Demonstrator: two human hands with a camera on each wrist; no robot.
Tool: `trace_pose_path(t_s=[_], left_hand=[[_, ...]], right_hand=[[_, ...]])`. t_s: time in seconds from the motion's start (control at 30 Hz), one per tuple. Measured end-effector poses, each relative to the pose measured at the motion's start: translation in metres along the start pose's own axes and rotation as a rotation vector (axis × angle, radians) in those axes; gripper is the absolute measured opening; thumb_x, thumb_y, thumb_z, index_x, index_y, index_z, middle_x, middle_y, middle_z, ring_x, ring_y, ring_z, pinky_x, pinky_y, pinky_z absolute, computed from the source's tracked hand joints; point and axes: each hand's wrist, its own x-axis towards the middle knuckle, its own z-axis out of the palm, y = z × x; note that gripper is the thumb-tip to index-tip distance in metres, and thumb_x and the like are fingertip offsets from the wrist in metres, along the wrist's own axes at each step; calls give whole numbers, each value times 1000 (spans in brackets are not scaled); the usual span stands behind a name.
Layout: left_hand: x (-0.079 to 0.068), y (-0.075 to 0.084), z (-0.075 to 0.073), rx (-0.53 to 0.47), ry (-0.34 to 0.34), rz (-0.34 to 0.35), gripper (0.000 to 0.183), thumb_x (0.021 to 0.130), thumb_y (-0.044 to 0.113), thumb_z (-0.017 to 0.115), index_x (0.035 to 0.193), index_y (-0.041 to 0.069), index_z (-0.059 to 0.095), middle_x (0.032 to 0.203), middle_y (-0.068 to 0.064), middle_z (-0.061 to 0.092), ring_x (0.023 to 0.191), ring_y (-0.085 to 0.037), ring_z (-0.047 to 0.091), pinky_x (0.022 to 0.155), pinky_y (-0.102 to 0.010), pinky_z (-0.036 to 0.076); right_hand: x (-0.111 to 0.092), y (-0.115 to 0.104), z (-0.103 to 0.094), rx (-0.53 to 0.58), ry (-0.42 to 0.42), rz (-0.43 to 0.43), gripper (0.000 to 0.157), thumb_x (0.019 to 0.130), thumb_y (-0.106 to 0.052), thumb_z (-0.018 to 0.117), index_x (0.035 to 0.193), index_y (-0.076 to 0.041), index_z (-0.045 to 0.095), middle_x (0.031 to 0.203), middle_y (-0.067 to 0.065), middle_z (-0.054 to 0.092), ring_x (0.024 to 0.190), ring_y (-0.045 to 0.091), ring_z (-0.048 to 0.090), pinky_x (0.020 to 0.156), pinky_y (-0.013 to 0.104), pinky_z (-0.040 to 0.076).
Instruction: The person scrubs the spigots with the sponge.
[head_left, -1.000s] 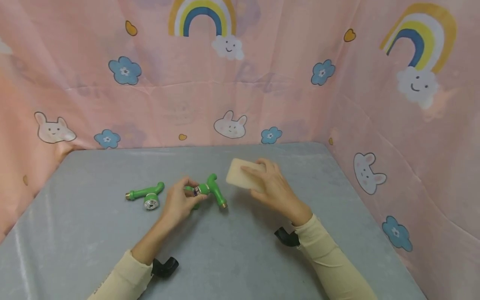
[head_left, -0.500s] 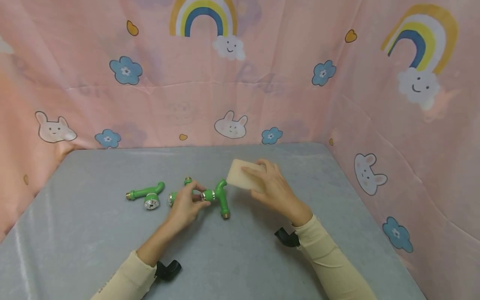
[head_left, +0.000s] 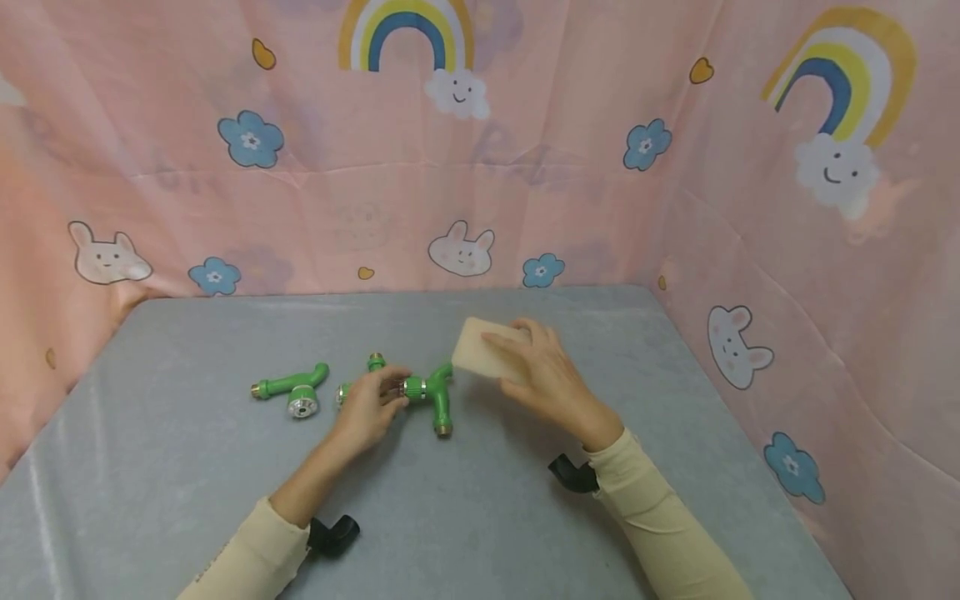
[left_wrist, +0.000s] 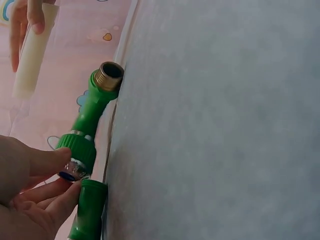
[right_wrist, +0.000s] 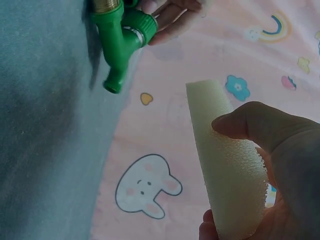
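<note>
My left hand pinches the knob end of a green tap, thumb on one side and fingers on the other. The tap's brass threaded end faces the camera in the left wrist view. A second green tap lies behind my left hand, which hides most of it. My right hand grips a cream sponge block above the table, right of the held tap. In the right wrist view the thumb presses on the sponge's face, with fingers round behind it.
A third green tap with a silver-capped knob lies on the grey cloth-covered table at the left. Pink printed curtains stand along the back and right edges. Black curved pieces stick out at both sleeves.
The held tap has turned and come slightly nearer and right, its brass end now pointing more straight toward me. More of the second tap shows behind my left hand. My right hand stays still.
</note>
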Motion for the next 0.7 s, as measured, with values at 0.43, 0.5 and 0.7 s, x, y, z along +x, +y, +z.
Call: trace_pose_path(t_s=[0.43, 0.5, 0.7], left_hand=[[-1, -2, -12, 66, -58, 13, 42, 97, 19, 68, 135, 2, 61, 138, -20, 63, 125, -38, 64, 103, -49, 54], [-2, -1, -14, 61, -61, 13, 42, 99, 21, 67, 136, 3, 61, 139, -19, 63, 126, -38, 63, 104, -50, 54], [-3, 2, -17, 39, -77, 25, 41, 101, 23, 64, 137, 3, 60, 139, -19, 63, 127, -39, 62, 105, -52, 53]], right_hand=[[1, 4, 2, 6, -9, 6, 59, 85, -15, 75, 142, -18, 60, 141, 25, 48, 125, 44, 46, 91, 56, 51], [1, 5, 2, 8, -8, 14, 58, 86, -15, 76, 142, -18, 60, 142, 25, 48, 126, 44, 46, 91, 56, 52], [2, 6, 3, 16, 14, 19, 59, 87, -16, 78, 143, -17, 59, 141, 26, 48, 127, 45, 47, 91, 57, 52]])
